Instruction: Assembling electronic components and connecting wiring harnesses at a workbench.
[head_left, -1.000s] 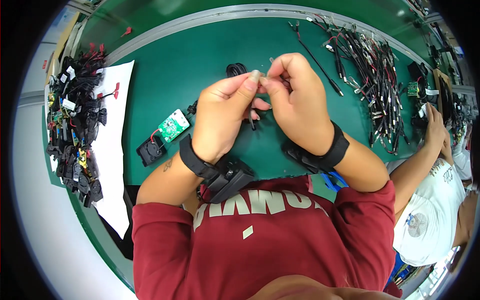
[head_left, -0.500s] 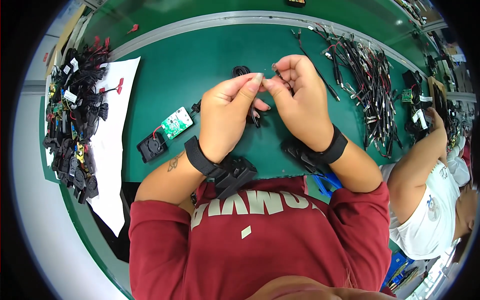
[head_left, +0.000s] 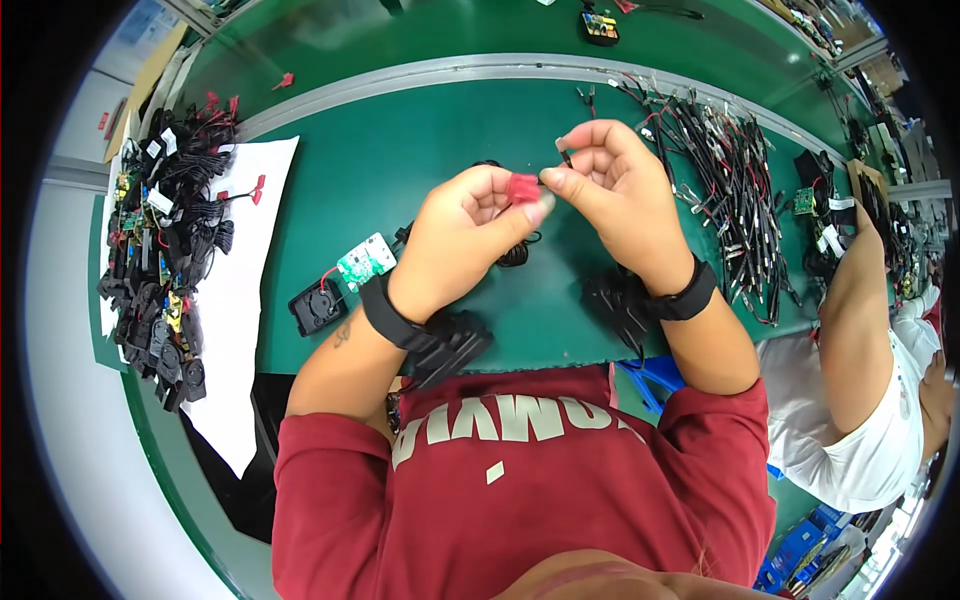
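Observation:
My left hand (head_left: pixel 468 228) and my right hand (head_left: pixel 618 192) meet above the green table (head_left: pixel 380 160). Between the fingertips of both hands sits a small red connector (head_left: pixel 522 187); the left thumb and fingers pinch it, and the right thumb presses its side. A thin dark wire end (head_left: pixel 564 154) pokes up from my right fingers. Beneath the hands a coil of black cable (head_left: pixel 514 254) lies on the table. Both wrists wear black bands.
A small green circuit board (head_left: pixel 365 260) and a black housing (head_left: pixel 316 305) lie left of my left wrist. A pile of black parts (head_left: pixel 160 260) rests on white paper at the left. Bundled black wires (head_left: pixel 730 190) spread at the right, where another person's arm (head_left: pixel 860 320) works.
The view has tilted slightly. My hands have shifted apart a little, and the red connector now shows between the fingertips.

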